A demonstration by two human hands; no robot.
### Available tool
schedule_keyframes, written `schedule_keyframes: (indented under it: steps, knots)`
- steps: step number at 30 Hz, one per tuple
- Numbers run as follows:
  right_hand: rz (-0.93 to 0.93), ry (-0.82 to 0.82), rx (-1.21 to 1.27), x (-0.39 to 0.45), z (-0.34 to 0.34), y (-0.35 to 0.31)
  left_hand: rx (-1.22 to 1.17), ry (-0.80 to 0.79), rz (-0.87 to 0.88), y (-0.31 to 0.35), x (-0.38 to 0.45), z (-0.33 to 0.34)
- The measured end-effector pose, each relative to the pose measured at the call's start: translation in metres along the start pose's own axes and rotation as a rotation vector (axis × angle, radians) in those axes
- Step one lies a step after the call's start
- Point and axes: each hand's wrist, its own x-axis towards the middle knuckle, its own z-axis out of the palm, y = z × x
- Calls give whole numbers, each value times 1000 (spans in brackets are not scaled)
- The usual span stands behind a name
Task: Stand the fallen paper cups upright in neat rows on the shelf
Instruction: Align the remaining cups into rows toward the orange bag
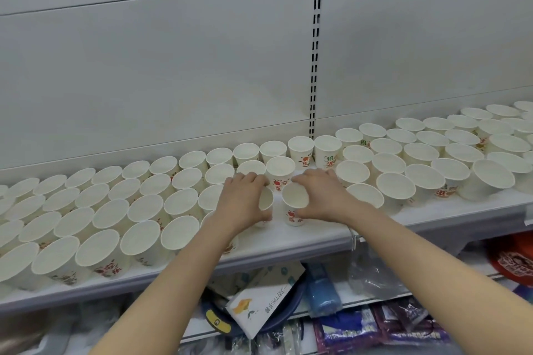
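Fingers [248,179] of the left hand [245,202] curl over the far side of a paper cup [266,202], with the thumb low against its near wall, so the hand grasps it. That cup stands close to upright, its mouth tipped a little toward the right. Just beside it, the right hand [323,196] wraps a second paper cup [294,203], fingers over the rim's far edge and thumb at the printed base; this cup stands on the shelf [317,235], mouth up and leaning slightly toward the camera. The two held cups sit near each other without clearly touching, in a bare gap of white shelf between the two masses of cups.

Behind the hands an upright cup [280,171] stands just beyond the fingertips. To the left, rows of upright cups [115,210] run out to the front lip of the shelf. To the right, more cup rows [432,158] stretch back along the wall panel [173,66]. Bare shelf remains in front of the held cups, out to the front edge. Below, a lower shelf holds packaged goods [268,305].
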Motion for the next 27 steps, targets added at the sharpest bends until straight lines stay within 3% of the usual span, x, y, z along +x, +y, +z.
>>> schedule_keyframes:
  steps: [7,11,14,17,21,27]
  knots:
    - [68,155,67,16,29,-21,44,80,-24,-8,11,6]
    - [39,174,149,3,29,-8,-75,109,-15,-7,9,4]
    - [47,319,244,-14,12,17,-241,202,72,9,15,-7]
    - [165,474,232,-24,-11,54,-254,201,205,41,33,-13]
    - [303,422,178,-30,-32,104,-141,66,352,93,73,-5]
    - [260,229,102,-5,-52,148,-44,-161,414,130,118,6]
